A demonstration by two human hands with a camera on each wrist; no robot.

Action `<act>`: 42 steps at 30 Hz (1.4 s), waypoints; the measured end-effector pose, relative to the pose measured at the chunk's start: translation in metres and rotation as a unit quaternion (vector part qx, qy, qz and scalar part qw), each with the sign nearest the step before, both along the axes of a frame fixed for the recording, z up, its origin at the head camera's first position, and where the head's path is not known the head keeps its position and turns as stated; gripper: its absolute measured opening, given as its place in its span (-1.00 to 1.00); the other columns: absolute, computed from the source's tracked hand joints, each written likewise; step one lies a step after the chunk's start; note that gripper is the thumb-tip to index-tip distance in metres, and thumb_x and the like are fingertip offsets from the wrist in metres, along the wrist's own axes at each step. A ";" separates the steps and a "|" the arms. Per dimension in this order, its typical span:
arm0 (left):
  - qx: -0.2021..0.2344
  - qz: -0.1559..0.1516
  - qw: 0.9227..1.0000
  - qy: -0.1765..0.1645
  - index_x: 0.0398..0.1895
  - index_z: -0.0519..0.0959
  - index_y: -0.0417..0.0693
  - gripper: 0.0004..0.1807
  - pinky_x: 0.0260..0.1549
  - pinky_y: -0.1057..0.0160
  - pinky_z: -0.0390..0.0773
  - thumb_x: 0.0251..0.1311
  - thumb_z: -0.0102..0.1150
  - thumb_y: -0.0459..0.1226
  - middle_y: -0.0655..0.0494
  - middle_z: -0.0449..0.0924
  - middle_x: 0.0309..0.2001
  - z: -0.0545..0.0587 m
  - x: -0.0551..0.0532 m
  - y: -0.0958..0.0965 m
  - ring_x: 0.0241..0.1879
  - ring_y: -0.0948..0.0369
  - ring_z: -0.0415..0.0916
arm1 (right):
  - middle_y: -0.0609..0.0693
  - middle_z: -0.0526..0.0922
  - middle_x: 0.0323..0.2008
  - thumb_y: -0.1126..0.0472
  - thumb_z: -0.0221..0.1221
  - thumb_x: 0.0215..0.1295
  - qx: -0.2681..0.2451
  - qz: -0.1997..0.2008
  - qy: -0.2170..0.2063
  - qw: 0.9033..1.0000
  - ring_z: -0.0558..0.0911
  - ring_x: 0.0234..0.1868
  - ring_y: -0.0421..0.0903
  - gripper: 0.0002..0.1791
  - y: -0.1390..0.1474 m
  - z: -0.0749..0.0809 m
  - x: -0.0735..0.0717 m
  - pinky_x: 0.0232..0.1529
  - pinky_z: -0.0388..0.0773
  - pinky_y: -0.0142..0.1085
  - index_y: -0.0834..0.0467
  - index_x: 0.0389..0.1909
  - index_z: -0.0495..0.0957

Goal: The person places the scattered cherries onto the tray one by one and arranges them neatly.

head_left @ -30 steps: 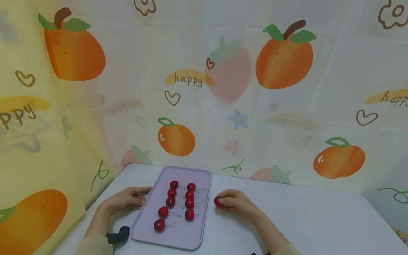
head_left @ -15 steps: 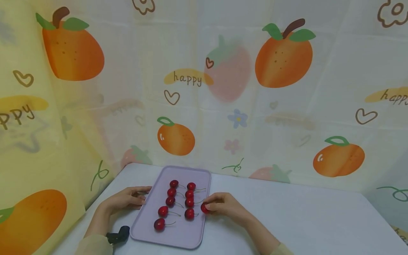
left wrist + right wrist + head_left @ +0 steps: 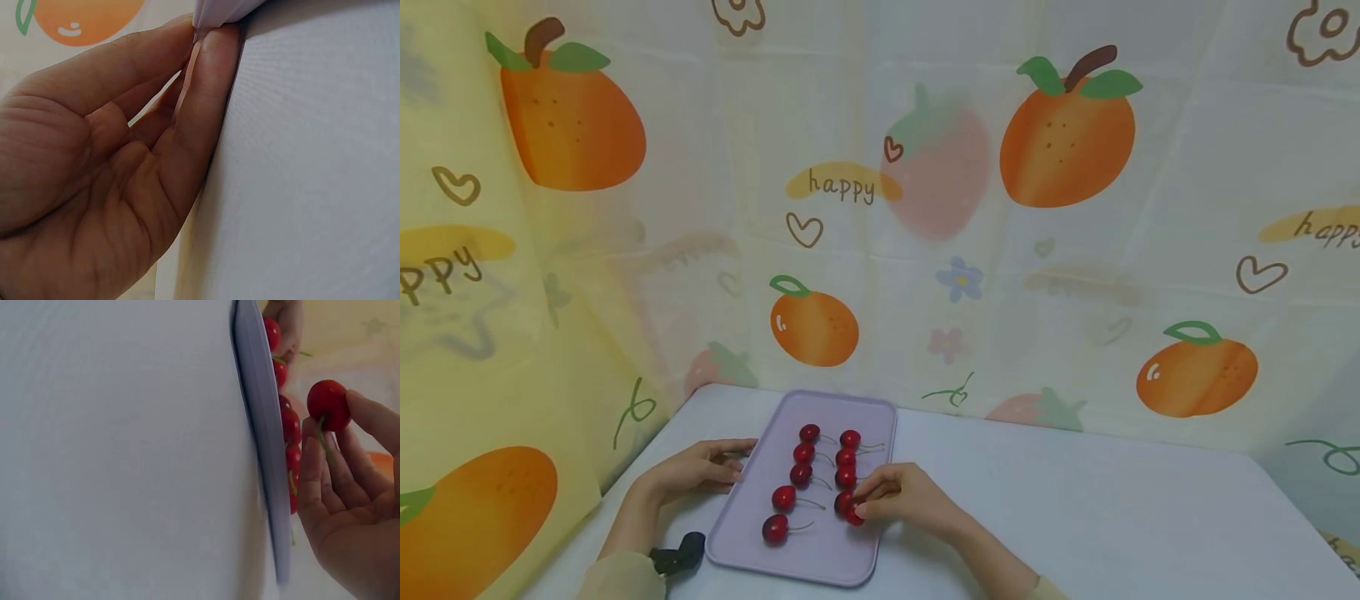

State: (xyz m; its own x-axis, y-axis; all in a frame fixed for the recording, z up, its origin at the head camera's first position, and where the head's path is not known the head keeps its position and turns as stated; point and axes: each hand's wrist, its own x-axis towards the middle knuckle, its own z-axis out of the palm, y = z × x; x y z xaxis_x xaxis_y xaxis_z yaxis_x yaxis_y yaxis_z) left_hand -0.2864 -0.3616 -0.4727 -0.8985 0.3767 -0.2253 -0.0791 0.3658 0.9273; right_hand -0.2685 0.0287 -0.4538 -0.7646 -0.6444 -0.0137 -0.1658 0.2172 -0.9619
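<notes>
A lilac tray (image 3: 741,537) lies on the table, holding several dark red cherries with green stems in two columns. At its left edge, my left hand (image 3: 694,468) holds the rim; in the left wrist view its thumb and fingers pinch the tray's edge (image 3: 222,9). Over the right part of the tray, my right hand (image 3: 906,496) pinches a cherry (image 3: 328,405) between thumb and fingertips, its stem hanging down towards the palm. In the head view this cherry overlaps the nearest cherry (image 3: 842,503) of the right column.
A white table (image 3: 1075,517) stretches to the right of the tray. Fruit-printed curtains (image 3: 880,275) hang behind it and on the left. A black wrist device (image 3: 681,553) sits by the left sleeve, close to the tray's near left corner.
My right hand has carried its cherry leftwards from beside the tray, over the right rim, to the front end of the right column. The left hand and tray have stayed in place.
</notes>
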 end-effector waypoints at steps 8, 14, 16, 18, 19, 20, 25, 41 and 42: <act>0.001 -0.002 1.000 0.002 0.48 0.15 -0.29 -0.25 -0.15 0.39 0.63 0.27 0.19 -0.28 0.02 0.44 0.13 0.000 0.000 0.000 -0.14 0.30 0.45 | 0.11 0.78 -0.25 0.21 0.40 0.12 0.021 0.005 0.031 0.999 0.69 -0.33 -0.25 -0.81 -0.007 0.000 0.005 -0.30 0.60 -0.48 0.15 -0.25 0.71; -0.002 0.004 1.000 0.000 0.48 0.17 -0.27 -0.26 -0.14 0.38 0.64 0.27 0.19 -0.28 -0.07 0.41 0.21 0.000 0.000 0.000 -0.12 0.27 0.45 | 0.08 0.78 -0.28 0.24 0.43 0.07 0.030 0.011 0.033 0.999 0.69 -0.32 -0.25 -0.83 -0.010 -0.005 0.006 -0.29 0.61 -0.49 0.13 -0.29 0.72; -0.003 0.005 1.000 -0.001 0.48 0.17 -0.26 -0.25 -0.14 0.38 0.64 0.27 0.19 -0.28 -0.09 0.40 0.22 0.000 0.001 0.001 -0.12 0.27 0.45 | 0.09 0.78 -0.29 0.26 0.44 0.06 0.029 0.017 0.037 0.999 0.69 -0.32 -0.26 -0.83 -0.011 -0.005 0.006 -0.28 0.62 -0.50 0.14 -0.29 0.72; -0.003 0.006 1.000 0.000 0.48 0.17 -0.26 -0.26 -0.14 0.38 0.64 0.27 0.19 -0.28 -0.12 0.39 0.25 0.000 0.001 0.001 -0.13 0.27 0.45 | 0.11 0.78 -0.29 0.27 0.44 0.05 0.029 0.023 0.038 0.999 0.70 -0.32 -0.27 -0.83 -0.011 -0.005 0.006 -0.27 0.64 -0.50 0.16 -0.29 0.72; -0.002 0.005 1.000 0.000 0.49 0.16 -0.26 -0.25 -0.14 0.38 0.64 0.27 0.19 -0.28 -0.13 0.38 0.26 0.001 0.002 0.001 -0.13 0.27 0.44 | 0.11 0.78 -0.29 0.28 0.44 0.05 0.030 0.026 0.040 0.998 0.70 -0.32 -0.28 -0.83 -0.011 -0.006 0.006 -0.27 0.64 -0.50 0.16 -0.30 0.72; -0.002 0.005 1.000 0.000 0.49 0.16 -0.26 -0.25 -0.14 0.38 0.64 0.27 0.19 -0.28 -0.14 0.37 0.27 0.001 0.002 0.001 -0.13 0.27 0.44 | 0.11 0.78 -0.29 0.29 0.44 0.05 0.030 0.028 0.041 0.998 0.70 -0.32 -0.28 -0.83 -0.011 -0.006 0.006 -0.26 0.64 -0.50 0.17 -0.30 0.72; -0.002 0.005 1.000 0.000 0.49 0.16 -0.27 -0.26 -0.13 0.38 0.63 0.28 0.18 -0.28 -0.16 0.36 0.27 0.001 0.002 0.001 -0.11 0.27 0.44 | 0.09 0.79 -0.31 0.30 0.44 0.04 0.039 0.030 0.037 0.998 0.70 -0.34 -0.27 -0.83 -0.013 -0.006 0.006 -0.26 0.65 -0.49 0.17 -0.31 0.72; -0.007 0.004 1.000 0.002 0.49 0.17 -0.26 -0.26 -0.13 0.37 0.63 0.29 0.18 -0.27 -0.32 0.26 0.35 -0.001 0.000 0.001 -0.08 0.26 0.42 | -0.04 0.80 -0.42 0.18 0.46 0.03 0.089 0.005 0.082 0.993 0.65 -0.44 -0.35 -0.87 -0.014 -0.005 0.007 -0.40 0.56 -0.52 0.10 -0.37 0.78; -0.007 0.004 1.000 0.002 0.49 0.17 -0.26 -0.27 -0.13 0.38 0.63 0.29 0.18 -0.27 -0.32 0.25 0.36 -0.001 0.000 0.001 -0.08 0.26 0.42 | -0.05 0.80 -0.43 0.17 0.46 0.03 0.092 0.003 0.088 0.992 0.64 -0.46 -0.36 -0.87 -0.015 -0.005 0.007 -0.41 0.55 -0.52 0.10 -0.37 0.78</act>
